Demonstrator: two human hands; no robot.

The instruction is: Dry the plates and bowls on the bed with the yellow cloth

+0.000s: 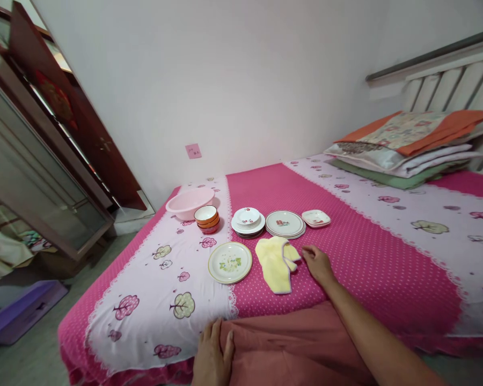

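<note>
My left hand point(212, 353) lies flat with its fingers stretched out, at the bed's front edge beside my lap. Just right of a crumpled yellow cloth point(276, 265), my right hand point(319, 264) hovers low over the pink bedspread, its fingers loosely bent and nothing visible in them. Left of the cloth lies a single round plate point(230, 262) with a green leaf pattern. Behind these are a stack of small white plates point(248, 221), a stack of larger plates point(285, 222) with a red flower motif, and small squarish dishes point(316, 217). Orange bowls point(206, 219) stand stacked further left.
A pink basin point(190, 202) sits at the back left, close to the wall. Folded bedding point(410, 147) is piled at the right by the white headboard point(459, 86). On the floor at the left stands a purple bin point(20, 311). The bedspread point(346, 214) is dotted pink and white.
</note>
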